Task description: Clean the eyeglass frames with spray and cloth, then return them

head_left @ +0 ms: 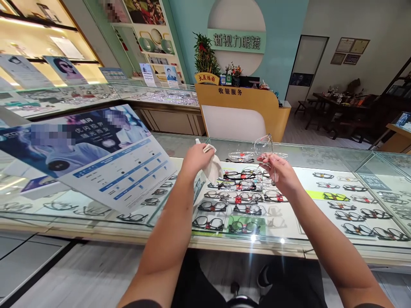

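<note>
My left hand [196, 159] is closed on a pale cleaning cloth [212, 170], which hangs from the fingers over the glass counter. A small white tip shows above that hand; what it belongs to is hidden. To the right, my right hand [280, 167] pinches a pair of thin clear-framed eyeglasses [263, 146], held up on edge above the counter. One lens rim stands above the fingers, while the rest is partly covered by them. The cloth and the eyeglasses are apart. Beneath both hands, rows of eyeglass frames [239, 196] lie inside the glass display case [221, 244].
A large printed card [128, 167] leans over the counter at left. More frames [340, 205] fill the case at right. Beyond stands a wooden cashier desk [279, 113] with a plant [205, 55] on it. A dark wooden table [337, 100] is at the far right.
</note>
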A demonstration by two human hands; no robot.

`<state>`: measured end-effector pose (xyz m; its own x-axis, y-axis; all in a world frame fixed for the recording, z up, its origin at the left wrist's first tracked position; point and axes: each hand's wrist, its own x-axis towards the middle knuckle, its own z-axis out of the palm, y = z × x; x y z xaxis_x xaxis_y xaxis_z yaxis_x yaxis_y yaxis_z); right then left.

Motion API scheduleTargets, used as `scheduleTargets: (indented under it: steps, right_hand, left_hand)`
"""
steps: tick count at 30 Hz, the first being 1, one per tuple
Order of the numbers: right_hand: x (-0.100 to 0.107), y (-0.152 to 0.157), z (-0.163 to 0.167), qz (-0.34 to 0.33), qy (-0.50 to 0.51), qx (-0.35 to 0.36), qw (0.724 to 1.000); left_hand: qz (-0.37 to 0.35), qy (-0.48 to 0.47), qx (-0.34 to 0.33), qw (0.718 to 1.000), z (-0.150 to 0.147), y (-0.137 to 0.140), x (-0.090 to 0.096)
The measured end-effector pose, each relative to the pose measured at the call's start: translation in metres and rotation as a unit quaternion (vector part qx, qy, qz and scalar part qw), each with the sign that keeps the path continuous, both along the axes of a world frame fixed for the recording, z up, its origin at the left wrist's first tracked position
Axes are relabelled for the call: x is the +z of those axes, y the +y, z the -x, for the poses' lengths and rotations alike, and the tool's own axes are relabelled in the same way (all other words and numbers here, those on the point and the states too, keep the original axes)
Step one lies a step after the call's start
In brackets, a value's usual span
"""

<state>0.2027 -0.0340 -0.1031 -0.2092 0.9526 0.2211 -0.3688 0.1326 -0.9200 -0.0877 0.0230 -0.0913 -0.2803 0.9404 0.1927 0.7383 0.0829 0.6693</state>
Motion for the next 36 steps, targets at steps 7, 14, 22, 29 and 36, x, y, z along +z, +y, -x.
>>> scheduleTargets:
  steps: [7,14,22,29,36]
  right_hand:
    - [0.001,-0.001,0.000,0.004,-0.002,0.002,1.000]
    - [0.003,-0.003,0.001,0.003,-0.001,0.003,1.000]
    - [0.006,-0.005,0.000,-0.025,-0.068,0.012,0.997]
    - [0.018,-0.003,-0.022,-0.052,-0.186,0.060,0.979]
    - [0.034,-0.002,-0.047,-0.111,-0.263,0.181,0.941]
  left_hand:
    - [0.024,0.066,0.069,0.995,0.002,0.000,-0.005]
    - [-0.299,-0.078,-0.012,0.951,-0.019,-0.006,0.001]
    - [-0.351,-0.235,-0.225,0.878,-0.050,-0.017,-0.005]
    - [-0.337,-0.203,-0.284,0.874,-0.064,-0.026,-0.012]
    - [-0.504,0.046,-0.340,0.793,-0.077,-0.031,-0.021]
